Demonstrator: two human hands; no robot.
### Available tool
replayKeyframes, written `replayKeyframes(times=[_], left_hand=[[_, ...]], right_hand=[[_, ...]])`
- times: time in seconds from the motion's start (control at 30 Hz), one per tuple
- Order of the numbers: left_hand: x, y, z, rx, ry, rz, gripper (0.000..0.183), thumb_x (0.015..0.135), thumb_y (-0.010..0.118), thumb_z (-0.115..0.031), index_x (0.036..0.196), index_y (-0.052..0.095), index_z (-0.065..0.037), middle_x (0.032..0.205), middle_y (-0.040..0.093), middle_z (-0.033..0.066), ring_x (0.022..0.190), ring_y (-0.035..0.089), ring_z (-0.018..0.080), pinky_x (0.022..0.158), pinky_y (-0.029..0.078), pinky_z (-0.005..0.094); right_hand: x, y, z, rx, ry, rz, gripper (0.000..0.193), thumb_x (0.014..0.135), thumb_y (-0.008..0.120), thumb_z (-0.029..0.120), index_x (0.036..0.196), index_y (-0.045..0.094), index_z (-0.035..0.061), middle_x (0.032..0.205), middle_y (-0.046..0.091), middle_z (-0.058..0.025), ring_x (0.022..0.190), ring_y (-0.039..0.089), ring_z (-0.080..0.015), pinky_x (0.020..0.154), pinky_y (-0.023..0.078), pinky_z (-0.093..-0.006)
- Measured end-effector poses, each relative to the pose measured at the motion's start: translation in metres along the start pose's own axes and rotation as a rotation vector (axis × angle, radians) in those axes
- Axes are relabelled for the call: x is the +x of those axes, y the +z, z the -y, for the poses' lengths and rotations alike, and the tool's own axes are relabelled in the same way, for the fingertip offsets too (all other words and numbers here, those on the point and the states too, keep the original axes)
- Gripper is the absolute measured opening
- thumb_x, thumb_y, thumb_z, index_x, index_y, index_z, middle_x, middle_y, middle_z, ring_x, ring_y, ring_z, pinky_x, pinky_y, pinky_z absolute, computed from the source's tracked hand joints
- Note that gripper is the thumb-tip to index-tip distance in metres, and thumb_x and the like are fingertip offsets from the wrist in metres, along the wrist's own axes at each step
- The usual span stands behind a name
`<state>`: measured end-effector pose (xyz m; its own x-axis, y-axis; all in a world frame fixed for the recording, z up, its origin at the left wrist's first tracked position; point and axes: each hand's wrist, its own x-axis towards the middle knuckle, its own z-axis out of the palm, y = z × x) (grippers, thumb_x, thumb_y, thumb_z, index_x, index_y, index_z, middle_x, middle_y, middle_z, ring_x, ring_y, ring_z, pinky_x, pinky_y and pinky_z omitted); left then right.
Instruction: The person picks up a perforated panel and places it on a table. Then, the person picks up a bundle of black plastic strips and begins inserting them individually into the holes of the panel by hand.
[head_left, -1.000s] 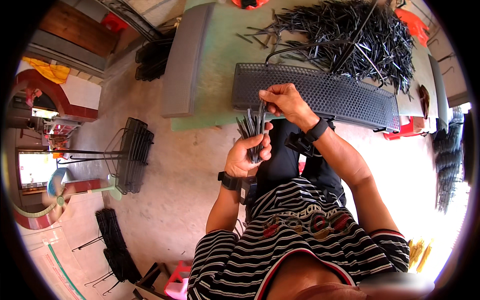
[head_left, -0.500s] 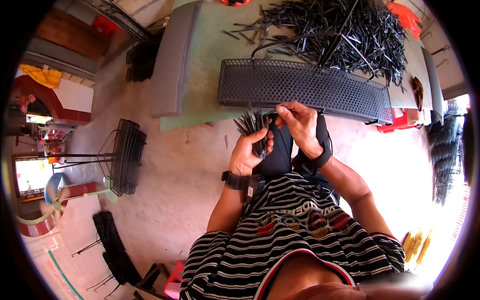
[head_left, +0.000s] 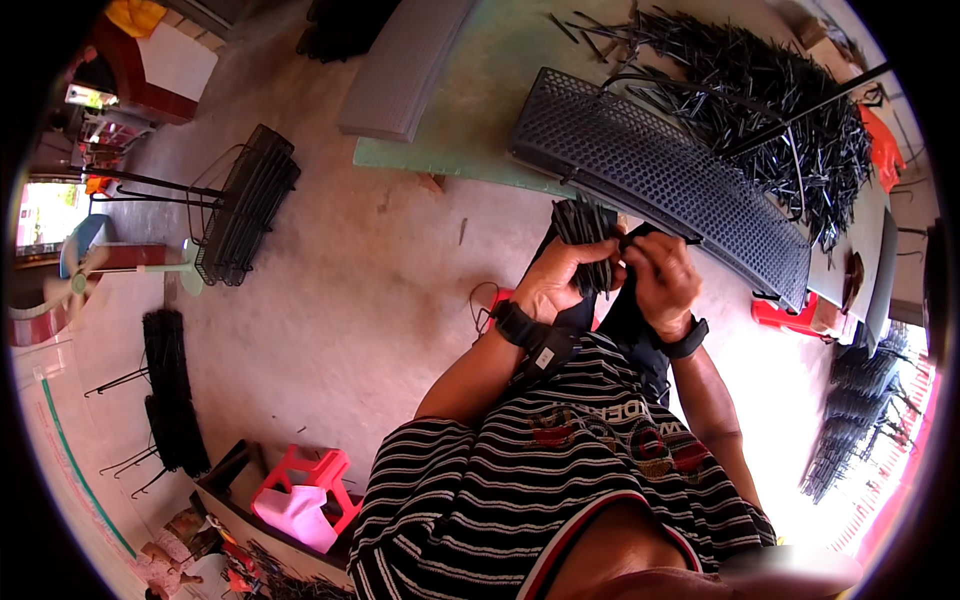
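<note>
- Left hand [head_left: 560, 275]: closed round a bundle of thin dark strips [head_left: 580, 222], thumb laid across them, ends sticking out above and below the grip.
- Right hand [head_left: 665, 280]: fingers curled inward, tips drawn together at the bundle's right side, close by the left thumb. Cannot tell whether a strip is pinched there; the fingers hide it.
- Bundle's place: above the person's lap, just off the near edge of the green table [head_left: 450, 170], not resting on it.
- Around: black mesh tray [head_left: 640, 150] along that edge, tilted in view; a loose pile of the same sort of strips [head_left: 745, 115] behind it; grey panel [head_left: 405, 75] to the left.
- Step in hand, as I judge it: fingering strips at the bundle's side, left hand steadying, right doing the fine work.
- Next move would seem to call for a firm left grip, so the bundle doesn't splay, and a light right fingertip touch to part one strip from its neighbours. Strips look slim enough to slip or cling together.
</note>
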<state>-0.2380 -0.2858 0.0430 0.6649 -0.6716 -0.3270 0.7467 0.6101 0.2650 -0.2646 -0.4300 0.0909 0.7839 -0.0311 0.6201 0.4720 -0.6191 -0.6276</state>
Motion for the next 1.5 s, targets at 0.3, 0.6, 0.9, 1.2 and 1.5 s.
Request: replayKeyframes(times=[0.3,0.6,0.9,1.2,1.5], left_hand=[[-0.020,-0.002,-0.028,0.386,0.114,-0.152,0.031,0.077,0.064,-0.004,0.105,0.054,0.003,0.074,0.060,0.0105,0.054,0.056,0.0183,0.046,0.043,0.0267],[-0.020,0.006,-0.042,0.424,0.069,-0.081,0.038,0.077,0.064,-0.007,0.111,0.051,0.004,0.073,0.058,0.0089,0.056,0.055,0.0162,0.051,0.042,0.0245],[0.000,0.017,-0.031,0.496,0.011,-0.064,0.037,0.076,0.067,-0.007,0.108,0.052,0.003,0.075,0.058,0.0087,0.059,0.056,0.0186,0.051,0.045,0.0274],[0.028,0.030,-0.012,0.146,-0.089,-0.035,0.034,0.082,0.061,-0.014,0.113,0.050,-0.005,0.077,0.054,0.0037,0.066,0.052,0.0177,0.060,0.043,0.0316],[0.033,0.036,-0.007,0.271,-0.083,-0.128,0.033,0.080,0.063,-0.013,0.109,0.052,-0.003,0.076,0.057,0.0059,0.064,0.057,0.0199,0.059,0.047,0.0351]], right_hand=[[0.013,0.030,-0.032,0.974,1.126,-0.185,0.016,0.086,0.059,0.012,0.088,0.061,-0.0034,0.070,0.062,-0.0078,0.057,0.060,-0.0122,0.050,0.047,-0.0213],[0.028,0.018,0.001,0.641,0.793,-0.039,0.015,0.086,0.058,0.008,0.089,0.059,-0.0064,0.073,0.061,-0.0072,0.062,0.061,-0.0124,0.056,0.052,-0.0230],[0.013,-0.002,-0.011,0.591,0.664,-0.182,0.010,0.085,0.058,0.005,0.085,0.059,-0.0046,0.070,0.060,-0.0062,0.060,0.061,-0.0120,0.054,0.051,-0.0231],[0.012,-0.015,-0.032,0.616,0.529,-0.341,0.010,0.084,0.059,0.003,0.089,0.059,-0.0057,0.065,0.059,-0.0048,0.054,0.056,-0.0082,0.047,0.045,-0.0190],[0.016,-0.024,-0.051,1.022,0.976,-0.461,0.015,0.086,0.059,0.011,0.088,0.059,-0.0038,0.070,0.060,-0.0063,0.056,0.056,-0.0108,0.050,0.047,-0.0216]])
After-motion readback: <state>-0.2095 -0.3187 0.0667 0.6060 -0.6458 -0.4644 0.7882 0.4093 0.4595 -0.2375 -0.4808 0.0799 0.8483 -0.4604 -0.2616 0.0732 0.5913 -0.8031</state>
